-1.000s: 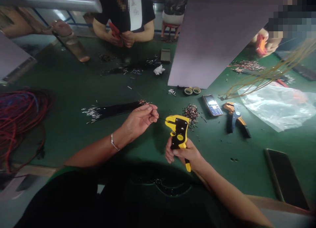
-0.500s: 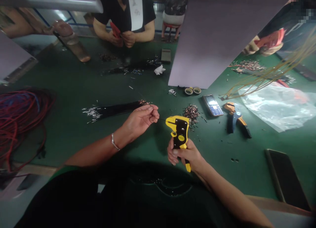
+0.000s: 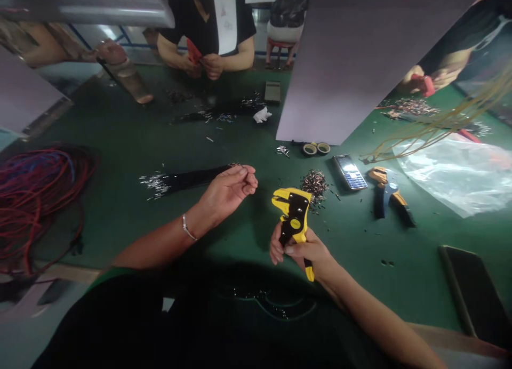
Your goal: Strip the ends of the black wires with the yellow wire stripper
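The right hand (image 3: pixel 306 251) grips a yellow-and-black wire stripper (image 3: pixel 295 219) by its handle, fingers wrapped closed around it. Its long axis stands nearly upright, the jaw end pointing away from the person and tilted toward the left hand (image 3: pixel 228 192). That hand's fingers (image 3: pixel 248 179) curl shut, just beside a bundle of black wires (image 3: pixel 188 179) on the green desk (image 3: pixel 120 145). A heap of metal terminals (image 3: pixel 314 185) lies just past the stripper, and a coil of red wire (image 3: pixel 36 193) sits at the far left.

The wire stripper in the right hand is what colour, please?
Wire stripper: yellow and black, best in the head view.
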`<act>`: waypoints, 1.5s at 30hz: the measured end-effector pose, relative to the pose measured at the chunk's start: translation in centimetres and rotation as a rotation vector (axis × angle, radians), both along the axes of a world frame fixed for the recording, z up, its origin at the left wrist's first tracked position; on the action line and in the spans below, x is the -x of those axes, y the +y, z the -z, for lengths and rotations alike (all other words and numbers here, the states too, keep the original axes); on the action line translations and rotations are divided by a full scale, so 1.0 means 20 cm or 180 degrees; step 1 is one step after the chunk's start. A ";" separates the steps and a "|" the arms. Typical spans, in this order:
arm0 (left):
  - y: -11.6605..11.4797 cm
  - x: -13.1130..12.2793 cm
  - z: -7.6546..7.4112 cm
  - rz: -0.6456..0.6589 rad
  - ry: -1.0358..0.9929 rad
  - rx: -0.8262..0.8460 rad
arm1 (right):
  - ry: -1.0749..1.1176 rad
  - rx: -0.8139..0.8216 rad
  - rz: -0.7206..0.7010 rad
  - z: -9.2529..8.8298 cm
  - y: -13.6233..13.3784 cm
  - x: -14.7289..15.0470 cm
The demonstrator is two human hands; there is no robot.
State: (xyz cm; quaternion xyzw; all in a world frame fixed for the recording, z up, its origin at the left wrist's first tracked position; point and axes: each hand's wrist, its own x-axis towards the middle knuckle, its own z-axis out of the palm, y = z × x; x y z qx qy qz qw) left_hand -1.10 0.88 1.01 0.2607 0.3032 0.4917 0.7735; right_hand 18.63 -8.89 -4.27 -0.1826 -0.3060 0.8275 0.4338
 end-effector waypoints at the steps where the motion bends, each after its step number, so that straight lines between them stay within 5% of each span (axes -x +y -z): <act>1: 0.00 0.00 0.01 0.0007 -0.0001 0.0005 | 0.0011 0.0003 -0.0004 0.00 0.00 0.00; 45: 0.00 -0.03 0.05 -0.0037 -0.0292 0.0683 | 0.0082 -0.0031 -0.0159 -0.03 -0.01 0.01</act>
